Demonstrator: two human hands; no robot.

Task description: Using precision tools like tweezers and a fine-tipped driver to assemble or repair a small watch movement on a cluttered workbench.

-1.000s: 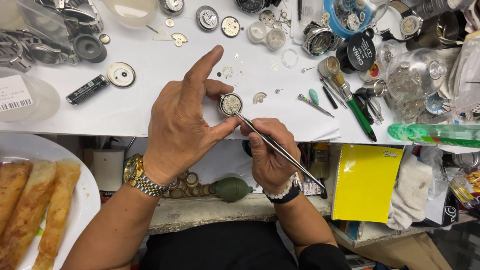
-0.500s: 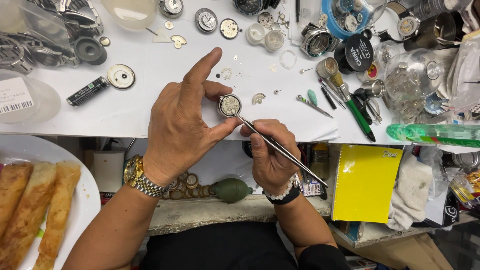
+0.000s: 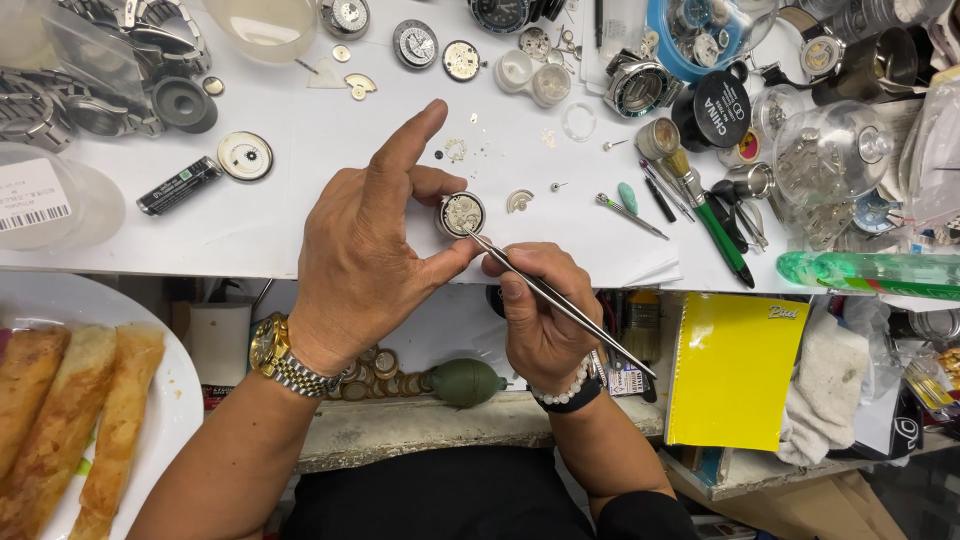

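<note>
Two hands are seen beside one round watch movement (image 3: 461, 214). One pair of tweezers (image 3: 560, 300), one yellow notebook (image 3: 732, 370) and three rolled pancakes (image 3: 70, 430) are counted.

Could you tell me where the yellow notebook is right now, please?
In the head view, the yellow notebook lies below the white table's front edge, right of the right hand, beside a white cloth.

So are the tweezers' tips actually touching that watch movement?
Touching. The head view shows the tweezers in the right hand, tips resting on the watch movement that the left hand holds.
</note>
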